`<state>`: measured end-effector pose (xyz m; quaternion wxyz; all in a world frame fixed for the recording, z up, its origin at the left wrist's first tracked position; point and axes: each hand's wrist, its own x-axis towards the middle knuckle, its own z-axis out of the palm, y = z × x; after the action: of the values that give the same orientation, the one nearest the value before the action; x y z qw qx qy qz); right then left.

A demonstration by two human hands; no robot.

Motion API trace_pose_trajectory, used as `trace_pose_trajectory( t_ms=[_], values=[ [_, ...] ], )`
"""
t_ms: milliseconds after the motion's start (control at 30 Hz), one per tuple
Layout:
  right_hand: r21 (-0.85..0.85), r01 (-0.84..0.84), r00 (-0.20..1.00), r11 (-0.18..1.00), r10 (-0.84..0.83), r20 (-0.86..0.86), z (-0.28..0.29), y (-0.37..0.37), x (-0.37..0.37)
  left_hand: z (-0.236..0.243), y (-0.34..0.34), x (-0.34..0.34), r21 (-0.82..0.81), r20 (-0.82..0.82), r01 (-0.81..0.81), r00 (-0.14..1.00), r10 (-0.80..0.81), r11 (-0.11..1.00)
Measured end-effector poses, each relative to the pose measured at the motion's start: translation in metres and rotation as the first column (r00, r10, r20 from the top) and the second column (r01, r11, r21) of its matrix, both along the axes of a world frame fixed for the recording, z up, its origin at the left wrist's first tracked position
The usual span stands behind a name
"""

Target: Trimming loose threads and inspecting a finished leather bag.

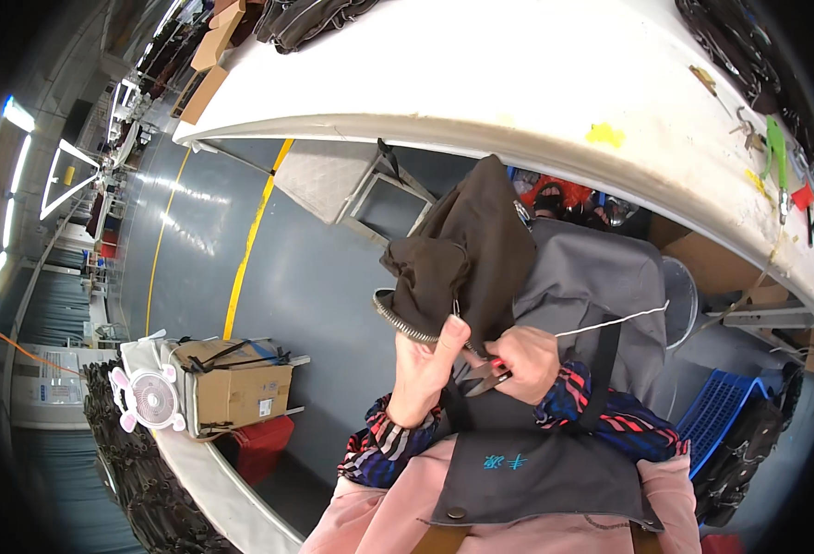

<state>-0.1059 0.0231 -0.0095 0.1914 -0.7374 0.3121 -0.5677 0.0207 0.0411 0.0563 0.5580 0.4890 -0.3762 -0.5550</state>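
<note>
My left hand (414, 377) is closed on a dark brown fabric piece (485, 235), with the thumb pressed against the cloth near its lower edge. A metal-toothed zipper (405, 323) curves along that edge, left of the thumb. In my right fist is a small pair of scissors (483, 379) with red on the handle, its blades pointing left towards my left fingers and lying a little apart. From the right fist a white cord (615, 320) runs off to the right. The cloth rests partly over the grey apron (578, 272) on my lap.
A white table (481, 69) spans the front, with a green-handled tool (776, 162) and dark goods (310, 20) on it. At left stand a cardboard box (236, 383) and a white fan (155, 399). A blue plastic basket (716, 411) is at right; under the table is a frame (384, 203).
</note>
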Motion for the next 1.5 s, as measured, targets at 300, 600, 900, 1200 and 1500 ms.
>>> trace_pose_trajectory(
  t_ms=[300,600,900,1200,1500],
  values=[
    [0.648,-0.341,0.938,0.682,0.196,0.287,-0.002,0.0,-0.008,-0.019,-0.01,0.031,0.092,-0.477,-0.102,0.869,0.134,0.99],
    [0.825,-0.412,0.855,0.387,-0.15,0.497,0.031,-0.052,-0.006,-0.018,-0.018,0.026,-0.018,-0.723,0.078,0.687,-0.067,0.997],
    [0.819,-0.291,0.841,0.494,-0.277,0.465,0.022,-0.047,-0.025,-0.002,-0.014,0.024,-0.37,-0.466,0.149,0.824,-0.322,0.917],
    [0.851,-0.079,0.987,0.519,0.16,-0.006,0.002,-0.043,-0.063,-0.044,0.009,0.012,0.229,0.222,0.904,0.313,-0.923,0.362],
    [0.87,-0.223,0.953,0.441,-0.088,0.289,-0.012,-0.004,-0.04,-0.049,0.026,0.016,0.447,-0.764,0.476,0.643,0.047,0.757]
  ],
)
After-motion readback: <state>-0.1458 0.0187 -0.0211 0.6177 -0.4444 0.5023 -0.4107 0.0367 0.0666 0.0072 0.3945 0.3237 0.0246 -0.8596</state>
